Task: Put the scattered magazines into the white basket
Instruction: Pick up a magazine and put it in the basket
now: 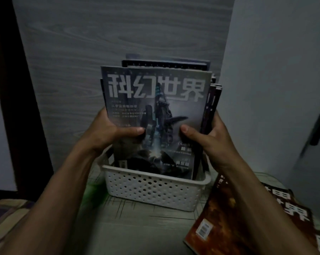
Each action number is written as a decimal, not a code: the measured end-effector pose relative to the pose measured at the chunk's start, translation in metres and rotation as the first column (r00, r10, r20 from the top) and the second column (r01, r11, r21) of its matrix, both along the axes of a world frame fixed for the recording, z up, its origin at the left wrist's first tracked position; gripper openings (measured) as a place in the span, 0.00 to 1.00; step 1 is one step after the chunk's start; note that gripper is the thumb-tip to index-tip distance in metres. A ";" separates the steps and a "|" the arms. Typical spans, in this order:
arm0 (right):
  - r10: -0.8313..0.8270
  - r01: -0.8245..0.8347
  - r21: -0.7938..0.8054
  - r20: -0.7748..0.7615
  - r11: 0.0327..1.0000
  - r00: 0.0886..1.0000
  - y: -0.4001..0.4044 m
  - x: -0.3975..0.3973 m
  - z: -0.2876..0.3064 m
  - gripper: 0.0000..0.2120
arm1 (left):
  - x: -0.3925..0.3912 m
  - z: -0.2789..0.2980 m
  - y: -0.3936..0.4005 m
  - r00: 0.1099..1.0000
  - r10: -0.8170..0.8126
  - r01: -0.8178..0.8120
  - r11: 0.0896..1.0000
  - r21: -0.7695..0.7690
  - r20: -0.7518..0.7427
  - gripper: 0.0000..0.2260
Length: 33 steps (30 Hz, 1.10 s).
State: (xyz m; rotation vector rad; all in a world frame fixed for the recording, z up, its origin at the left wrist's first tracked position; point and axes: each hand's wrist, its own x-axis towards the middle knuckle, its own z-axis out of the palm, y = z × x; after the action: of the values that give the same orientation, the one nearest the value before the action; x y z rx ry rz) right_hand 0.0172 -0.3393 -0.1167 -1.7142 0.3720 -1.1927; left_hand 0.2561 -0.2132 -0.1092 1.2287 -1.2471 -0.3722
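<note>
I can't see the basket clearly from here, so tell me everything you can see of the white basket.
The white basket is a rectangular bin, plastic by its look, with rows of small holes through its walls and a smooth rolled rim. It sits upright on a pale printed cloth surface before a grey wood-grain panel. The magazines stand upright inside, well above the rim. An orange-covered magazine lies at its right corner.

The basket (153,190) at lower centre is white, its wall pierced with rows of small round holes. The front magazine (155,111) at centre is grey-blue with large white characters and a dark machine figure. At lower right, a magazine (216,214) shows a mottled rust-orange back with a white barcode patch. The panel (118,30) across the top is grey woodgrain.
</note>
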 end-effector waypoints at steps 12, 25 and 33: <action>0.063 -0.050 0.159 -0.076 0.986 0.995 -0.024 0.008 -0.018 0.45 | -0.015 -0.013 -0.026 1.000 -0.008 0.007 0.990 0.139 0.005 0.46; -0.298 0.294 -0.049 -0.170 0.955 0.939 -0.008 0.015 -0.024 0.38 | -0.024 -0.027 -0.020 0.970 0.234 -0.241 0.953 0.185 0.059 0.36; -0.498 0.465 -0.206 -0.535 0.861 0.683 0.042 -0.038 -0.042 0.31 | -0.084 -0.048 0.034 0.721 0.551 -0.682 0.671 0.291 0.420 0.27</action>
State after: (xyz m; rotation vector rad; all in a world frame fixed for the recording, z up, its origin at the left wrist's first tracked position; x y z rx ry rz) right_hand -0.0207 -0.2975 -0.1586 -2.0823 1.2454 -1.0084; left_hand 0.1718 -0.1787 -0.1577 2.0794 -0.9157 0.0734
